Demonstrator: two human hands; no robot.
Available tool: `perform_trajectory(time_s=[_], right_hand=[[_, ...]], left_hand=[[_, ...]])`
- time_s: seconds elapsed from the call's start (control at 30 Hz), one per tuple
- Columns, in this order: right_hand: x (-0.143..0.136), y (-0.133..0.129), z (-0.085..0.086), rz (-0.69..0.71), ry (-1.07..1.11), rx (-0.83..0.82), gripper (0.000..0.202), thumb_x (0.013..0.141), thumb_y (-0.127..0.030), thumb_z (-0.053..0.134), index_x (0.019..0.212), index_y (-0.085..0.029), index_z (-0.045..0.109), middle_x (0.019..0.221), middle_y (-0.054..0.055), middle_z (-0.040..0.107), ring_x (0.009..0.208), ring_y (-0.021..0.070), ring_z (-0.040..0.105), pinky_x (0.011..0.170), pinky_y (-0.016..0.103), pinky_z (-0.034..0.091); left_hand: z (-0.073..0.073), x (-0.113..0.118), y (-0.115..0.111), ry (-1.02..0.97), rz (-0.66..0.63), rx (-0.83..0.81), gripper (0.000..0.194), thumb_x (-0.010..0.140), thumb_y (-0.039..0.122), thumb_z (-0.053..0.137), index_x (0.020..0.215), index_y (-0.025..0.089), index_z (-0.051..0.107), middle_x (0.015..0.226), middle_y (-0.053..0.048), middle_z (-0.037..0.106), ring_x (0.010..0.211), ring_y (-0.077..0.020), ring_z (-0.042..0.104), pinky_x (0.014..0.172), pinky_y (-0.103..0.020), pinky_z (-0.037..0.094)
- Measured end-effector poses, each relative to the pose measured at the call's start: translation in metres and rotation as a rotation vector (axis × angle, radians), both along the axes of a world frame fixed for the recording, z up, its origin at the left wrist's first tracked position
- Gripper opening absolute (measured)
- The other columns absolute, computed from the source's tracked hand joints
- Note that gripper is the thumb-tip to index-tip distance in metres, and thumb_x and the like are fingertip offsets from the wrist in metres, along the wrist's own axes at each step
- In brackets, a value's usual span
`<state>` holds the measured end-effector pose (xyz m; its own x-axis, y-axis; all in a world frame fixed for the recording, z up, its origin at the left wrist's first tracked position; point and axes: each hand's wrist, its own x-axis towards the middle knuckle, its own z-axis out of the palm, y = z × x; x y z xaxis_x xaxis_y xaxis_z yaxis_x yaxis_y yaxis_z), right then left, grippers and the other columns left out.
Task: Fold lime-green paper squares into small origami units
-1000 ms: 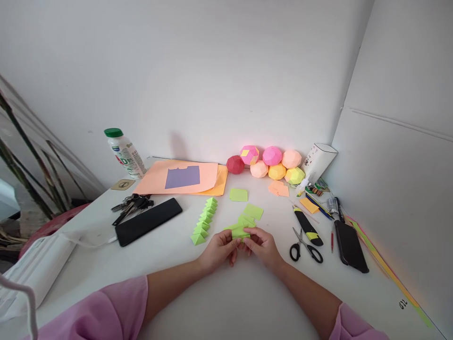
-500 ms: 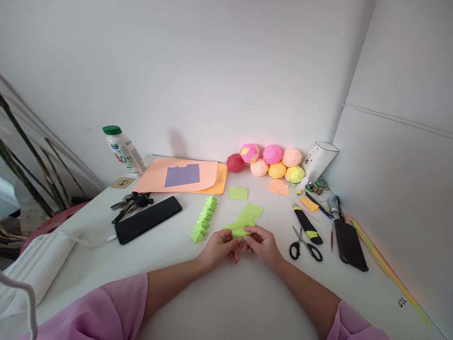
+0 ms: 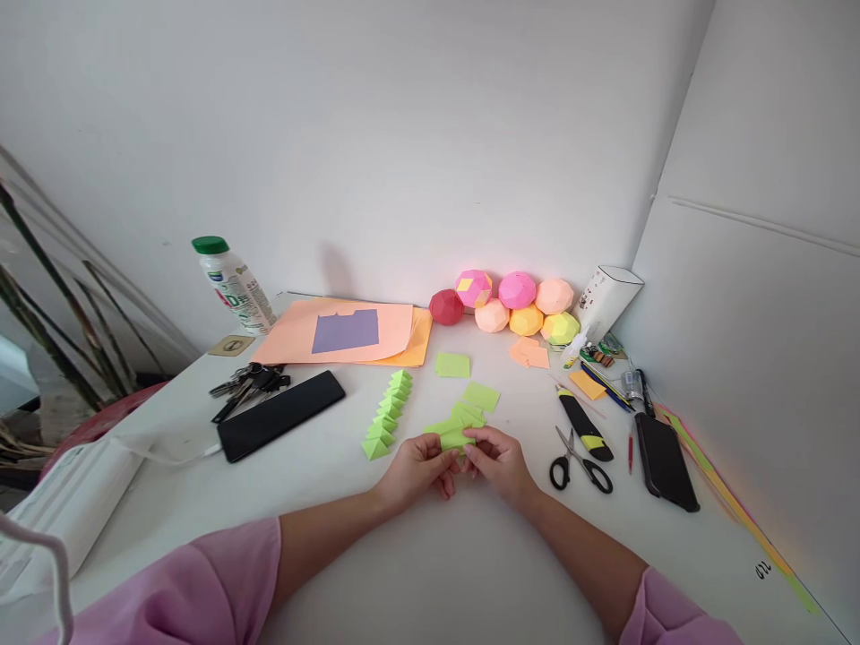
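Note:
Between my two hands is a small piece of green paper [image 3: 456,439], pinched at its left side by my left hand [image 3: 417,468] and at its right side by my right hand [image 3: 499,462]. Other green pieces [image 3: 468,414] lie on the table just beyond my fingertips and partly overlap in view with the held one. Two flat green squares lie farther back, one at the rear [image 3: 453,365] and one nearer [image 3: 482,397]. Left of my hands stretches a row of folded green paper pieces [image 3: 388,417].
Scissors [image 3: 579,466], a cutter [image 3: 583,424] and a phone [image 3: 667,461] lie right. Faceted paper balls [image 3: 517,291] line the wall. Left are a black slab [image 3: 282,417], keys [image 3: 250,385], a bottle [image 3: 235,287] and orange sheets [image 3: 288,333].

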<state>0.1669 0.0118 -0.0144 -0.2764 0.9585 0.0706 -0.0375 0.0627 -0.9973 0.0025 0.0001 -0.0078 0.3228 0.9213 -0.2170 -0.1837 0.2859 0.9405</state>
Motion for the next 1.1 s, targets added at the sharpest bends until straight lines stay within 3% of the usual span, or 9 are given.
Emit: perform_trajectory(time_s=[0.3, 1.1], right_hand=[[0.0009, -0.0001, -0.0010, 0.000, 0.004, 0.008, 0.021, 0.075, -0.028, 0.065, 0.093, -0.017, 0.063, 0.057, 0.000, 0.062, 0.051, 0.0128, 0.058, 0.049, 0.026, 0.048], [0.0022, 0.0007, -0.0022, 0.036, -0.001, 0.018, 0.023, 0.076, -0.033, 0.064, 0.093, -0.018, 0.062, 0.055, -0.001, 0.059, 0.049, 0.0132, 0.057, 0.050, 0.028, 0.049]], left_hand=[[0.0078, -0.0008, -0.0017, 0.040, -0.036, 0.000, 0.036, 0.068, 0.046, 0.066, 0.064, 0.017, 0.045, 0.056, 0.003, 0.064, 0.036, -0.0104, 0.057, 0.038, -0.022, 0.046], [0.0050, -0.0031, 0.0010, 0.079, -0.153, 0.018, 0.030, 0.072, 0.045, 0.062, 0.069, 0.016, 0.051, 0.051, 0.004, 0.059, 0.032, -0.0096, 0.053, 0.031, -0.019, 0.039]])
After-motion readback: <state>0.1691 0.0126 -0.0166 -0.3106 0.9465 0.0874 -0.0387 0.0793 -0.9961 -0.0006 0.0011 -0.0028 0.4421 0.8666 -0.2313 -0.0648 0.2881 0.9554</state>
